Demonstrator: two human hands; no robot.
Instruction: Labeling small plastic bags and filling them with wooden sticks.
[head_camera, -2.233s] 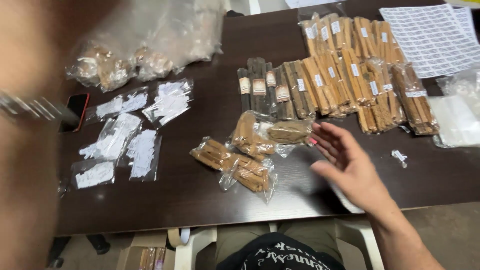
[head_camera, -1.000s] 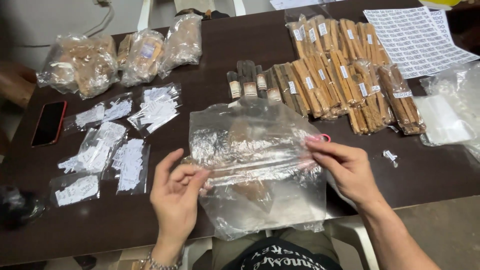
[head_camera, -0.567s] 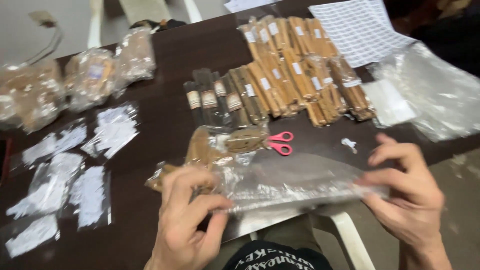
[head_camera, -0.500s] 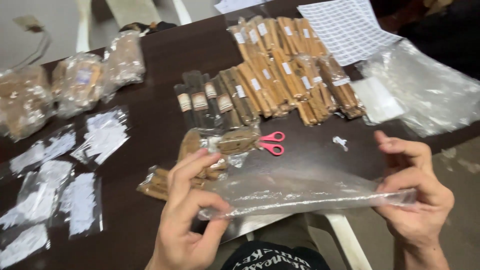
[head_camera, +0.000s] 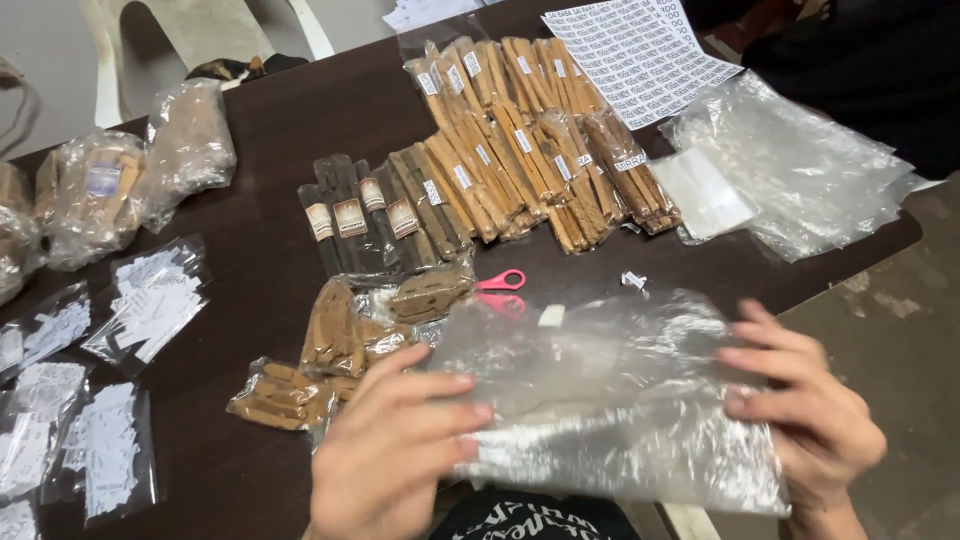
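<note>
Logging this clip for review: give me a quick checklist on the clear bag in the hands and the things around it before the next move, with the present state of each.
1. Left hand grips clear plastic bag: ok.
2. Right hand grips its other side: ok.
3. Bag mouth open: cannot tell.
4. Bag empty: cannot tell, film is crinkled.
5. Small brown packs lie within reach beside the left hand: ok.
6. Pink scissors free of the bag: not ok, partly covered.
</note>
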